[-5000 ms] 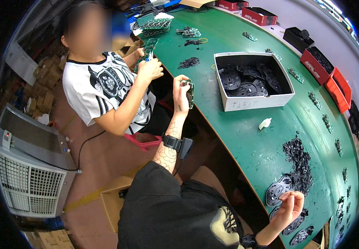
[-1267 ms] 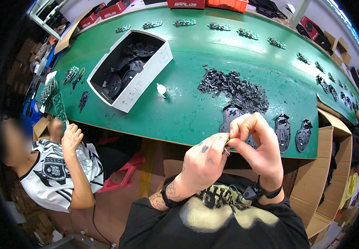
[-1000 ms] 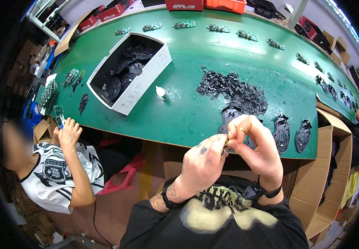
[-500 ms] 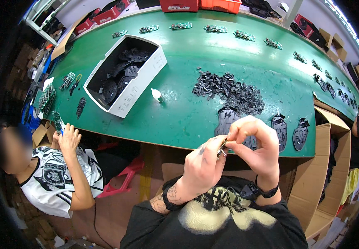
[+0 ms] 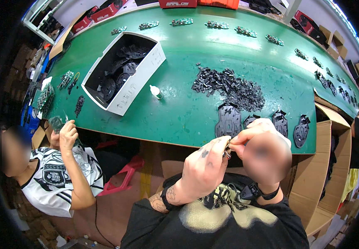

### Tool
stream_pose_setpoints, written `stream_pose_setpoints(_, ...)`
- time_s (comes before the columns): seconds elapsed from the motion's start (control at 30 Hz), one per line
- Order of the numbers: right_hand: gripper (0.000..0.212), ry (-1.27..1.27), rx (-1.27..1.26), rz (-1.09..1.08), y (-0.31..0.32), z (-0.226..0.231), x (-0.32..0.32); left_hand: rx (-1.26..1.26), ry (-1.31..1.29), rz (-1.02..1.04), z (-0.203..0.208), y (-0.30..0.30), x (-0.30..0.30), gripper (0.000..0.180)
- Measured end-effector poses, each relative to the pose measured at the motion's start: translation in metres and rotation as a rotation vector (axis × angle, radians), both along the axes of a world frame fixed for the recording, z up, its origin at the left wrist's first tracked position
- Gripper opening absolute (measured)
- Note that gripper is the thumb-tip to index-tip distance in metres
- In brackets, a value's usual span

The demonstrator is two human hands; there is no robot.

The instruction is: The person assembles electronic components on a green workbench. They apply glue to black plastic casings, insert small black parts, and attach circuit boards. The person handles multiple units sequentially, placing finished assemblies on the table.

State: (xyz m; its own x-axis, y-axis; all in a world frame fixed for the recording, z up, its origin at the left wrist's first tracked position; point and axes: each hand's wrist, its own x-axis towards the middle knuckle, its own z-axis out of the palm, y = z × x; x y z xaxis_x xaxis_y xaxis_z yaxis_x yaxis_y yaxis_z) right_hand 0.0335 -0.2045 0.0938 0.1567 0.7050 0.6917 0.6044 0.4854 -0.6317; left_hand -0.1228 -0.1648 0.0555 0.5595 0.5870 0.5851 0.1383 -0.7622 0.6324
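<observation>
Over the table's near edge, my left hand (image 5: 203, 173) is closed around a small part (image 5: 227, 155) with a shiny metal bit sticking out. What kind of part it is I cannot make out. My right hand (image 5: 257, 137) meets it from the other side, thumb and fingertips pinched at the top of that part; a blur covers much of this hand. Just beyond both hands lie black plastic shells (image 5: 229, 120), one partly hidden behind my right hand. Farther back is a loose heap of small black plastic pieces (image 5: 232, 88).
A white box (image 5: 144, 89) of black shells stands left of a small white bottle (image 5: 156, 92). Green circuit boards (image 5: 181, 22) line the far side. A co-worker (image 5: 59, 174) sits at left, hands raised. An open carton (image 5: 312, 182) stands at right.
Both my hands have shifted slightly right with the small part, and my right fingers have come lower around it. The co-worker's hand has moved a little at left.
</observation>
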Motion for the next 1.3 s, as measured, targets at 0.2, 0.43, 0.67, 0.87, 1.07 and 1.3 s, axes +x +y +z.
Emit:
stream_pose_setpoints(0.2, 0.033, 0.059, -0.046, 0.002, 0.001, -0.004, -0.003, 0.019, 0.035, 0.039, 0.000, -0.002, 0.000, 0.048)
stream_pose_setpoints(0.43, 0.032, 0.042, -0.128, 0.079, 0.000, -0.004, 0.000, 0.016, 0.062, 0.021, 0.004, -0.002, -0.003, 0.044)
stream_pose_setpoints(0.67, 0.028, -0.024, -0.115, 0.192, 0.001, -0.002, 0.005, 0.068, 0.080, -0.004, 0.009, -0.001, -0.005, 0.045)
stream_pose_setpoints(0.87, 0.027, -0.005, -0.165, 0.288, 0.001, 0.006, 0.008, 0.124, 0.088, -0.022, 0.012, 0.002, -0.005, 0.046)
stream_pose_setpoints(1.07, 0.029, -0.035, -0.154, 0.332, 0.001, 0.010, 0.009, 0.092, 0.091, -0.031, 0.016, 0.000, -0.005, 0.049)
stream_pose_setpoints(1.3, 0.029, -0.031, -0.182, 0.363, -0.001, 0.012, 0.009, 0.186, 0.099, -0.012, 0.013, 0.000, -0.007, 0.045)
